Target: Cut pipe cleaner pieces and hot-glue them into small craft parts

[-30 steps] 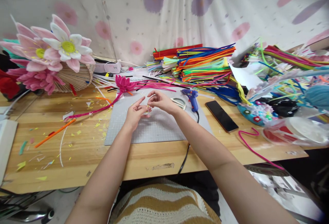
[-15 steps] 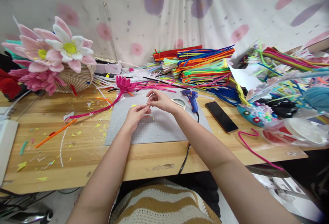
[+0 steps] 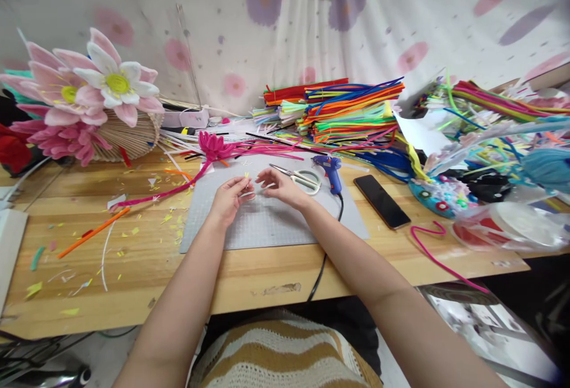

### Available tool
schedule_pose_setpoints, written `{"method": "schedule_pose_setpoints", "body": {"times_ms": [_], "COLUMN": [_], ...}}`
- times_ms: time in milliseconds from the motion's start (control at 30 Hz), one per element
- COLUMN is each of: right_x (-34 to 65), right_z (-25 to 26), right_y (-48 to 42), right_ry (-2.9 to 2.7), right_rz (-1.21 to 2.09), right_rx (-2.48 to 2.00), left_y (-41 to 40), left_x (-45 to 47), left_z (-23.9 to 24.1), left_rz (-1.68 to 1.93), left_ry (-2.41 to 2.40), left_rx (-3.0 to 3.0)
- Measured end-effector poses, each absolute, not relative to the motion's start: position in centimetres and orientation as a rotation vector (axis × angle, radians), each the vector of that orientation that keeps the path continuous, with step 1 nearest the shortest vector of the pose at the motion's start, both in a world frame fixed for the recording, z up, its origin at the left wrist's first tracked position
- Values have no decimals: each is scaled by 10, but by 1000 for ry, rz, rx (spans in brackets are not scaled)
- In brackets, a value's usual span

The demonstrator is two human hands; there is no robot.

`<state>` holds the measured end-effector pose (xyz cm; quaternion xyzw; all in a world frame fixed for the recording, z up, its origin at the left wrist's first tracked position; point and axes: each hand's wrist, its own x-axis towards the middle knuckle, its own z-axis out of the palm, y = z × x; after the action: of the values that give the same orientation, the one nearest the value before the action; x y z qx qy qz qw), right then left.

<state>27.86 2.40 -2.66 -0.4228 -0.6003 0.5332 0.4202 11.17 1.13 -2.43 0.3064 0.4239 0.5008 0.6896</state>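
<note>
My left hand (image 3: 228,199) hovers over the grey cutting mat (image 3: 276,228), its fingertips pinched on a small thin piece with a yellow tip (image 3: 247,175). White ends show below the fingers; the rest of the piece is hidden. Close to its right is my right hand (image 3: 281,188), fingers curved and apart, with nothing visible in them. Scissors (image 3: 314,184) with pale handles lie just beyond the right hand. A blue glue gun (image 3: 330,171) rests beside them. Behind the left hand lies a magenta pipe-cleaner flower (image 3: 214,146) with a long stem.
A black phone (image 3: 382,201) lies right of the mat. Bundles of coloured pipe cleaners (image 3: 351,109) are piled along the back. Fluffy pink and white flowers (image 3: 118,82) stand at left. Yellow scraps and an orange pipe cleaner (image 3: 93,232) litter the left tabletop.
My right hand has come away from the left, lower and slightly right, its fingers parted. The left hand has shifted slightly left, and the scissors show more fully.
</note>
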Motion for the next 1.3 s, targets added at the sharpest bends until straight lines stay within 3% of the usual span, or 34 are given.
{"method": "schedule_pose_setpoints", "body": {"times_ms": [167, 367, 633, 767, 1000, 1300], "right_x": [267, 263, 301, 307, 290, 280], "right_z": [-35, -38, -21, -17, -16, -18], "right_y": [13, 19, 18, 17, 21, 30], "right_ry": [-1635, -1470, -1190, -1214, -1024, -891], "right_rz": [1509, 1594, 1585, 1648, 1998, 2247], "right_rx": [-935, -1101, -1221, -1173, -1049, -908], "left_y": [12, 13, 32, 29, 5, 4], "left_x": [110, 107, 76, 82, 129, 133], "left_z": [-27, -22, -21, -23, -36, -44], "left_rz": [1109, 1145, 1720, 1870, 1428, 1333], "left_ry": [894, 923, 1103, 1224, 1130, 1073], "left_rx": [693, 629, 470, 751, 1269, 1214]}}
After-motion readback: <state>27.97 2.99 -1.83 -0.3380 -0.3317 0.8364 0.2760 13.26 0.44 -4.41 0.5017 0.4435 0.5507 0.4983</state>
